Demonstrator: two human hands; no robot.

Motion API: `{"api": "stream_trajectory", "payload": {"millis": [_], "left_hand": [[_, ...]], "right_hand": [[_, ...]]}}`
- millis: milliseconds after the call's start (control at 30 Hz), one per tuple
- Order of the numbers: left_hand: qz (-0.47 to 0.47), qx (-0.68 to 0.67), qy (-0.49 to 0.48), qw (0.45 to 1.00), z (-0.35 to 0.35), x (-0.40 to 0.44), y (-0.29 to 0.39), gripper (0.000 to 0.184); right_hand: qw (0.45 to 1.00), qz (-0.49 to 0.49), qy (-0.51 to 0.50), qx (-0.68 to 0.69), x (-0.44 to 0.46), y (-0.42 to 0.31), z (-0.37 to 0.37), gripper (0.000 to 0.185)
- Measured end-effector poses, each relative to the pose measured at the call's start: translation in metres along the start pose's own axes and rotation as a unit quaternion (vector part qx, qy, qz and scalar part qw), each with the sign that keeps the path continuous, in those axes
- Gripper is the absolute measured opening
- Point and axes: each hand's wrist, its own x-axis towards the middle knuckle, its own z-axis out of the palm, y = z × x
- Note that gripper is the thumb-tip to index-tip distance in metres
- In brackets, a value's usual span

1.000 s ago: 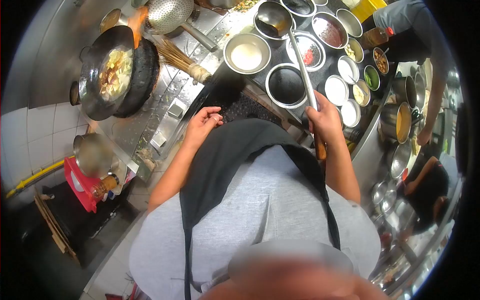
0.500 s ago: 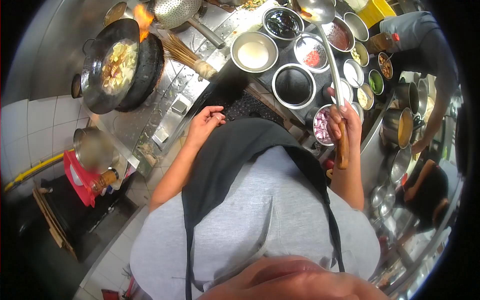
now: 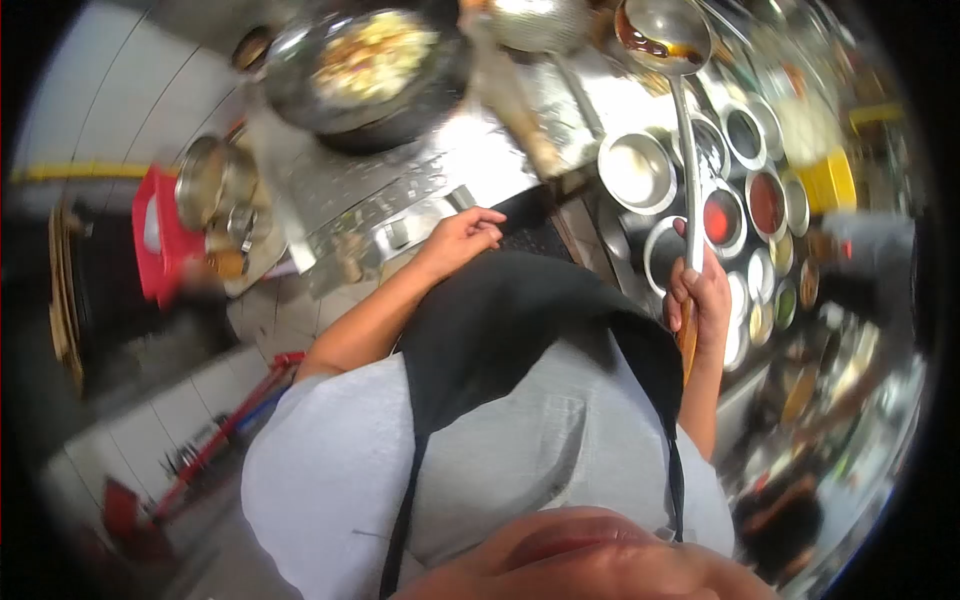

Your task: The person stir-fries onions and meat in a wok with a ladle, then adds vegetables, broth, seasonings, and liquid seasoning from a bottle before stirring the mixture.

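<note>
My right hand (image 3: 702, 290) is wrapped round the wooden handle of a long metal ladle (image 3: 692, 160). The ladle's bowl is up at the top, over the seasoning bowls, with dark brown liquid in it. My left hand (image 3: 467, 240) hangs by the stove's front edge, in front of my black apron, holding nothing, its fingers loosely bent and apart. At the upper left a black wok (image 3: 290, 85) sits on the stove, with pale yellow and brown pieces of food (image 3: 375, 55) inside.
Metal bowls stand at the right, among them one with white contents (image 3: 638, 172) and one with red sauce (image 3: 766, 205). A perforated strainer (image 3: 540, 22) and a blurred bundled brush (image 3: 525, 125) lie beside the wok. A red container (image 3: 160, 235) stands at the left.
The view has swung, so the wok and bowls appear further right. The ladle, still in my right hand, now shows its bowl with dark liquid more fully. No flame shows beside the wok now.
</note>
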Motion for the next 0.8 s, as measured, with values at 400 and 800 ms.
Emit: {"api": "stream_trajectory", "payload": {"millis": [400, 800], "left_hand": [[0.03, -0.024, 0.161, 0.986, -0.098, -0.07, -0.062, 0.032], [0.104, -0.051, 0.412, 0.904, -0.133, -0.138, -0.072, 0.024]], "right_hand": [[0.847, 0.013, -0.234, -0.476, 0.237, 0.062, 0.237, 0.044], [0.812, 0.029, -0.203, -0.546, 0.224, 0.053, 0.276, 0.054]]}}
